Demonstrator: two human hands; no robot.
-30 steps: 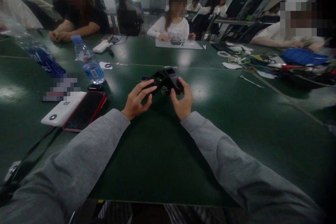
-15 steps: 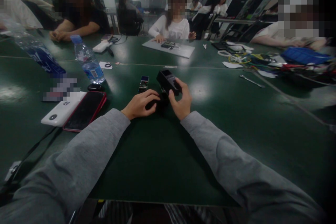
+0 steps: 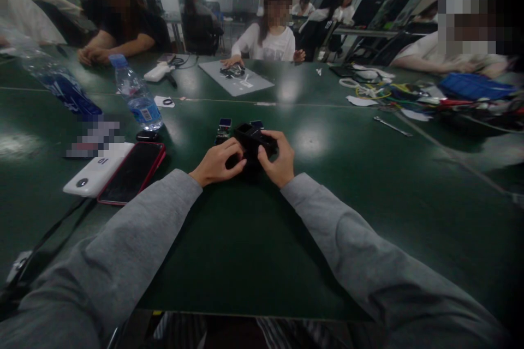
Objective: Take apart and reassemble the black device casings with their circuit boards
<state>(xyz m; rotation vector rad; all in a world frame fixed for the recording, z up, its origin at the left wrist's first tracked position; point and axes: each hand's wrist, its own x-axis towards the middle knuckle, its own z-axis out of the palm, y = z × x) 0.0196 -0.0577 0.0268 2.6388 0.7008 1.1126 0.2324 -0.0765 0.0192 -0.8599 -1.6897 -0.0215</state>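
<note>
Both my hands meet over a small black box-shaped device low on the green table. My left hand curls its fingers against the device's left underside. My right hand grips it from the right, thumb on top. Just beyond the device lie two small circuit modules with blue screens, untouched. Grey sleeves cover both my forearms.
A red-cased phone and a white power bank lie at left, with a water bottle behind them. A person across the table handles a grey mat. Cables, tools and a blue tray clutter the right.
I have lowered the black device toward the table and brought both hands together on it. The person across has slid the grey mat to the left.
</note>
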